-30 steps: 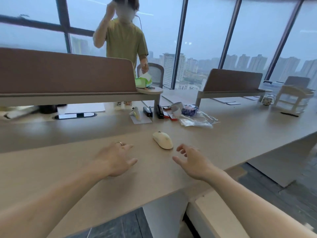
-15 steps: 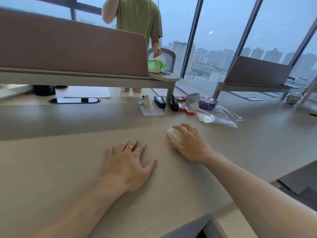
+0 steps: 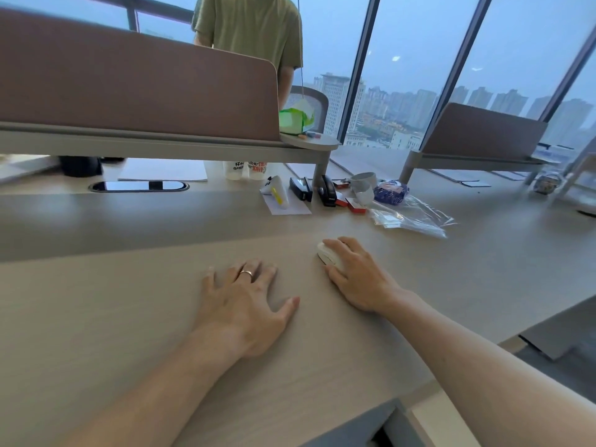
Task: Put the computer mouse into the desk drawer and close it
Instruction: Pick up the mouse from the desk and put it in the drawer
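Your right hand cups the mouse, fingers draped over its smooth, rounded cream shell, which sits on the desk at about one o'clock from your left hand. That hand lies flat and splayed, holding nothing. The task has barely begun: the mouse isn't lifted, and no drawer is clearly in view. The desktop is matte, pale woodgrain.

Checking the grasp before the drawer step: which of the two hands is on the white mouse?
The right hand covers the white computer mouse; the left hand, wearing a ring, lies flat on the bare beige desk beside it.
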Motion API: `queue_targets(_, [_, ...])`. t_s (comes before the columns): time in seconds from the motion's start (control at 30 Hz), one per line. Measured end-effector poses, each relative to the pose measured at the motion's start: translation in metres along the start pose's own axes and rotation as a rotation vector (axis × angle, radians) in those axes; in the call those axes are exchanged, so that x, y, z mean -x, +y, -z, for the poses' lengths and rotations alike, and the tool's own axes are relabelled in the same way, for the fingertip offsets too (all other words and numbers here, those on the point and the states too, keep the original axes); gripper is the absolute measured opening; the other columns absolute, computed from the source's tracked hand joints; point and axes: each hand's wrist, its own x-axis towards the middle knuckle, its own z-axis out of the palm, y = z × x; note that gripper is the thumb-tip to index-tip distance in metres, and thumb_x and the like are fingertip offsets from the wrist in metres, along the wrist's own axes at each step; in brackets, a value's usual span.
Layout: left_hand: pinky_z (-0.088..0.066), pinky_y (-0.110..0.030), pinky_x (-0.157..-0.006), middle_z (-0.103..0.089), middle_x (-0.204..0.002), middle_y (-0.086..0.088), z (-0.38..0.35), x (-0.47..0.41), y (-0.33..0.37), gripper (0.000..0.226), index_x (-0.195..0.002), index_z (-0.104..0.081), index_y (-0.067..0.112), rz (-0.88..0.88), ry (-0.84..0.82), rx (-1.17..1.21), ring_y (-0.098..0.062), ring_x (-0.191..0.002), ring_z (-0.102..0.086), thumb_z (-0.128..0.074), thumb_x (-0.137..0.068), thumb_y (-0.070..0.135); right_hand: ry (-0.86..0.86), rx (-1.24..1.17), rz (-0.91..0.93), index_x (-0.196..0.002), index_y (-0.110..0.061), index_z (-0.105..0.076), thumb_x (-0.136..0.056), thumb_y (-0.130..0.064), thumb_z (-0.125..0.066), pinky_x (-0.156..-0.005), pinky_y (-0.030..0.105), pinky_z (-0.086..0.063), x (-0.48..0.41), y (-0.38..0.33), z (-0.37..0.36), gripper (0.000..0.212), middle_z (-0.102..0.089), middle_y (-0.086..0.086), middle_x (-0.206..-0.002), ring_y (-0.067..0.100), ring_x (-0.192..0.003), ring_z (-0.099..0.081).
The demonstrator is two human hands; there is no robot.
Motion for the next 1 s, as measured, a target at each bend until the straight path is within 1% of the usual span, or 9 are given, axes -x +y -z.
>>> queue_targets(0.13, [-0.009,-0.051,-0.117,-0.023,-0.161,0.01,0.002,0.002,0.001,0.082,-0.148,-0.024,0.041,-0.004,0.004,-0.011,-0.017,-0.145,-0.019,-0.016,-0.077,0.08,0.026,-0.022,0.028,-0.146,-0.026,-0.045,-0.096,-0.036,-0.05,-0.11,0.03,-0.035,0.034,0.007,0.014,0.051,-0.043,0.003,-0.147,0.025,-0.13,-0.047])
queue_targets(0.33, [-0.014,-0.048,-0.118,-0.026,-0.16,0.004,0.007,0.012,0.014,0.078,-0.148,-0.027,0.036,-0.031,-0.053,-0.001,-0.021,-0.146,-0.02,-0.025,-0.081,0.076,0.129,-0.027,-0.027,-0.143,-0.024,-0.05,-0.094,-0.032,-0.052,-0.11,0.03,-0.037,0.128,0.054,0.05,0.05,-0.048,0.003,-0.144,0.022,-0.129,-0.05])
queue_targets(0.47, [-0.019,-0.043,-0.116,-0.029,-0.159,0.001,0.006,0.042,0.077,0.072,-0.147,-0.031,0.035,-0.252,-0.075,0.07,-0.022,-0.144,-0.024,-0.038,-0.084,0.07,0.161,0.019,-0.123,-0.145,-0.027,-0.047,-0.095,-0.037,-0.051,-0.111,0.035,-0.039,0.199,0.091,0.072,0.05,-0.045,-0.001,-0.147,0.018,-0.132,-0.048])
queue_targets(0.6, [-0.026,-0.043,-0.114,-0.034,-0.156,0.003,-0.006,0.073,0.143,0.068,-0.145,-0.034,0.035,-0.462,-0.101,0.156,-0.021,-0.142,-0.029,-0.044,-0.084,0.066,0.163,0.037,-0.199,-0.146,-0.026,-0.045,-0.095,-0.033,-0.055,-0.108,0.029,-0.036,0.26,0.115,0.086,0.052,-0.043,-0.004,-0.148,0.014,-0.13,-0.046])
queue_targets(0.67, [-0.028,-0.042,-0.114,-0.035,-0.155,0.003,-0.015,0.084,0.163,0.068,-0.145,-0.033,0.034,-0.564,-0.138,0.191,-0.02,-0.14,-0.031,-0.046,-0.085,0.064,0.178,0.032,-0.247,-0.146,-0.026,-0.046,-0.095,-0.032,-0.056,-0.109,0.031,-0.038,0.283,0.127,0.089,0.052,-0.042,-0.003,-0.148,0.014,-0.13,-0.045])
queue_targets(0.8, [-0.028,-0.036,-0.114,-0.038,-0.152,0.008,-0.036,0.103,0.189,0.066,-0.144,-0.033,0.035,-0.795,-0.075,0.117,-0.015,-0.138,-0.033,-0.046,-0.085,0.062,0.193,0.015,-0.331,-0.145,-0.027,-0.047,-0.094,-0.034,-0.057,-0.108,0.034,-0.04,0.32,0.147,0.091,0.052,-0.041,-0.003,-0.149,0.015,-0.13,-0.045])
queue_targets(0.9, [-0.026,-0.032,-0.116,-0.037,-0.153,0.006,-0.052,0.111,0.2,0.063,-0.147,-0.032,0.027,-0.988,-0.097,0.041,-0.012,-0.141,-0.028,-0.047,-0.091,0.053,0.19,0.001,-0.382,-0.143,-0.032,-0.048,-0.093,-0.039,-0.058,-0.108,0.04,-0.042,0.341,0.161,0.089,0.051,-0.041,-0.005,-0.148,0.016,-0.13,-0.046])
queue_targets(0.97, [-0.032,-0.031,-0.114,-0.036,-0.152,0.006,-0.066,0.111,0.202,0.059,-0.148,-0.031,0.024,-0.994,-0.138,0.043,-0.011,-0.14,-0.029,-0.048,-0.094,0.042,0.196,-0.02,-0.406,-0.139,-0.033,-0.051,-0.09,-0.039,-0.06,-0.107,0.041,-0.042,0.348,0.167,0.084,0.05,-0.043,-0.005,-0.146,0.017,-0.129,-0.047])
queue_targets(1.0, [-0.035,-0.031,-0.113,-0.036,-0.152,0.005,-0.074,0.108,0.202,0.058,-0.148,-0.03,0.024,-0.936,-0.164,0.076,-0.011,-0.14,-0.03,-0.048,-0.095,0.037,0.203,-0.031,-0.413,-0.137,-0.034,-0.052,-0.089,-0.038,-0.061,-0.107,0.04,-0.042,0.35,0.169,0.081,0.05,-0.044,-0.005,-0.145,0.017,-0.129,-0.047])
